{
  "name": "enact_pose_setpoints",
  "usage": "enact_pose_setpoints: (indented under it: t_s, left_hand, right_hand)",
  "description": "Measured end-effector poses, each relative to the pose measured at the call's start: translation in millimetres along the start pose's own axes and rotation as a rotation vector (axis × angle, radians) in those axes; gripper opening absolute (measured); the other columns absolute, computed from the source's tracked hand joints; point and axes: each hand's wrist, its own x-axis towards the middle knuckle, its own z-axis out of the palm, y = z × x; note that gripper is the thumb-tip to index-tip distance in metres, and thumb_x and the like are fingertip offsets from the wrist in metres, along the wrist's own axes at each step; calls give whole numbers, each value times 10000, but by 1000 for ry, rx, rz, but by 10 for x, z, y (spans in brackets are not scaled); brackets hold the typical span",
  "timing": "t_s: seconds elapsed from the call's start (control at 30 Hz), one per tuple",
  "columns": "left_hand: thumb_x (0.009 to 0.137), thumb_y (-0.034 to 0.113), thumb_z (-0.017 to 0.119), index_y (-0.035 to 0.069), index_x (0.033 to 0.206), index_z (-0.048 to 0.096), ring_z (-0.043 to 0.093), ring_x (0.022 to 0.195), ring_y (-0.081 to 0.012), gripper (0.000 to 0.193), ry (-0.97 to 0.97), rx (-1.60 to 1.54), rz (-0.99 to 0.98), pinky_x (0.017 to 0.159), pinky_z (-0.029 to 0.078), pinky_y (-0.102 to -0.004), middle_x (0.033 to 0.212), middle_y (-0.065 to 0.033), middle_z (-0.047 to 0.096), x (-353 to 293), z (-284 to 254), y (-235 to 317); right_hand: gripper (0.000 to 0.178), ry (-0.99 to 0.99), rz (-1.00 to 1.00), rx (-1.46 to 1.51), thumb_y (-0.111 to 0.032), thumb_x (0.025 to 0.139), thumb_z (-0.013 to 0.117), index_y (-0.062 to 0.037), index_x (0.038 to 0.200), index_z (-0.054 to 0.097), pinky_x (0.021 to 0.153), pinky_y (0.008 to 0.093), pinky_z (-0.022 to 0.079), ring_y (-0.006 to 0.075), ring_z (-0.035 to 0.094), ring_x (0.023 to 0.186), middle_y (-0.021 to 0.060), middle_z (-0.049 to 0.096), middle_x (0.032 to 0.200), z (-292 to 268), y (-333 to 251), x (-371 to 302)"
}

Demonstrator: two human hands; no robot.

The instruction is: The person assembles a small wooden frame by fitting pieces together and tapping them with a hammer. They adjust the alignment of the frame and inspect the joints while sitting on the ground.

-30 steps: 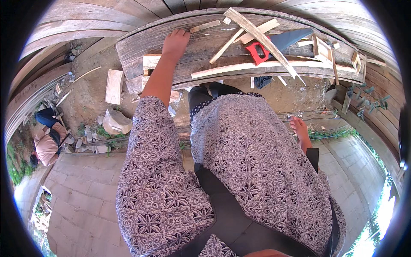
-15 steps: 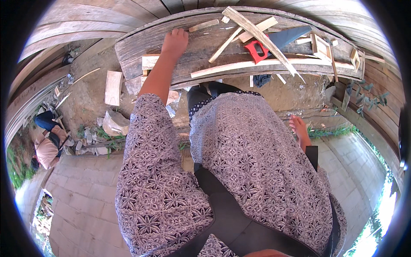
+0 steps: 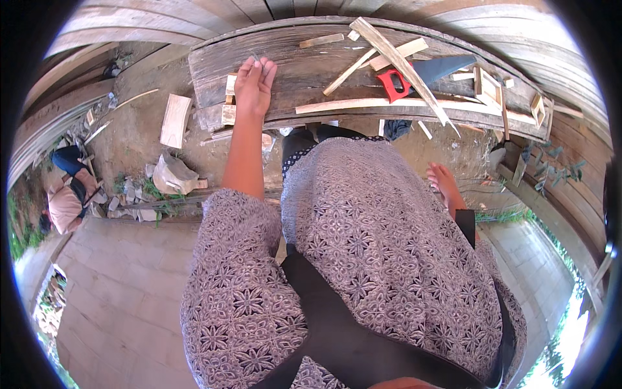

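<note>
My left hand (image 3: 253,91) is turned palm up above the left part of the weathered plank bench (image 3: 217,68). Its fingers are drawn together around a thin grey nail-like piece (image 3: 256,58), whose tip pokes out past them; it is too small to name surely. Beside that wrist, pale wood blocks (image 3: 229,115) sit at the bench's edge. My right hand (image 3: 443,181) hangs at my right side, away from the bench, its fingers loosely apart with nothing in them.
A red-handled handsaw (image 3: 392,85) lies on the bench under a long crossing wood strip (image 3: 405,68). Small wooden frames (image 3: 488,86) stand at the right end. A big rock (image 3: 173,175) and a board (image 3: 175,121) lie on the ground left. Another person (image 3: 67,200) is far left.
My left hand has turned from knuckles up to palm up, lifting off the bench with a thin grey piece in its fingers. My right hand has shifted slightly left, its fingers a little more spread.
</note>
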Motion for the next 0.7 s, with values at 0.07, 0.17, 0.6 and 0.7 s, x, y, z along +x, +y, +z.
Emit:
enact_pose_setpoints:
  t_s: [0.07, 0.17, 0.6, 0.7]
  left_hand:
    - [994, 42, 540, 7, 1280, 492, 659, 1010, -227, 292, -8, -84, -2, 978, 552, -383, 1074, -106, 642, -366, -69, 125]
    - [991, 55, 528, 29, 1259, 525, 646, 994, -194, 269, -90, -188, -18, 985, 539, -378, 1048, -56, 630, -850, -175, 185]
    - [825, 110, 479, 106, 867, 444, 405, 702, -159, 55, 235, -299, 191, 711, 386, -338, 780, -13, 400, -2637, -775, 109]
    - [909, 177, 508, 152, 804, 399, 359, 635, -132, 154, 338, -383, 268, 644, 359, -325, 715, 13, 358, -2984, -959, -105]
  right_hand:
    - [523, -71, -47, -64, -517, 953, 566, -119, 1291, 601, 914, 346, 444, 188, 600, 1067, 74, 659, 1180, 161, -425, 75]
    - [488, -248, -214, -198, -478, 990, 539, -119, 1316, 588, 884, 303, 433, 135, 578, 1014, 36, 652, 1143, 429, -1127, 252]
    - [403, -599, -746, -621, -393, 933, 645, -29, 1103, 669, 804, 299, 498, 132, 614, 867, 32, 676, 951, 2736, -3234, 376]
    - [333, -598, -603, -597, -350, 938, 639, -38, 1051, 669, 765, 297, 516, 134, 617, 822, 40, 672, 921, 3109, -3295, 265]
